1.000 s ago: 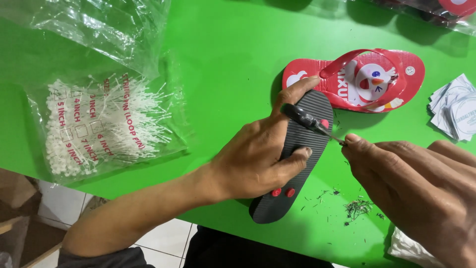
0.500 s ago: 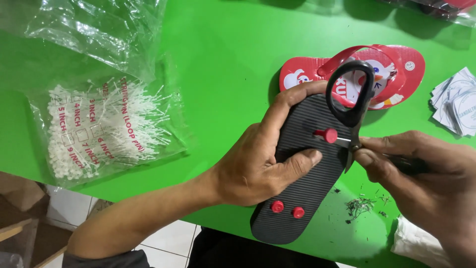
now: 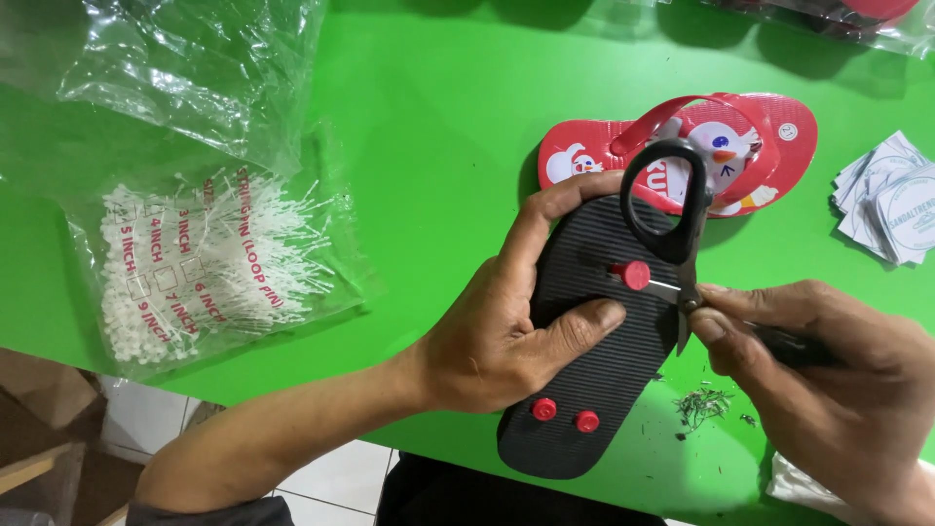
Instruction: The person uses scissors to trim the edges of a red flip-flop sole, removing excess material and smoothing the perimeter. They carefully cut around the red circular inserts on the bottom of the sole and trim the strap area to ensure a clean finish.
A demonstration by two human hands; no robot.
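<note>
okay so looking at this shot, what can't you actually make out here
Head view only:
- Scissors: blade tips hidden under the right hand.
- Black sandal: upper face turned away; left hand covers one edge.
- Red sandal: partly behind the scissors' handle.
- Paper tags: cut off by the right edge.

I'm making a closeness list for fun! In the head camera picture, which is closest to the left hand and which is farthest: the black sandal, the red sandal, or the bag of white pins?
1. Black sandal: gripped by the left hand, sole up.
2. Red sandal: just beyond the fingertips, on the green table.
3. Bag of white pins: farthest, off to the left.
</note>
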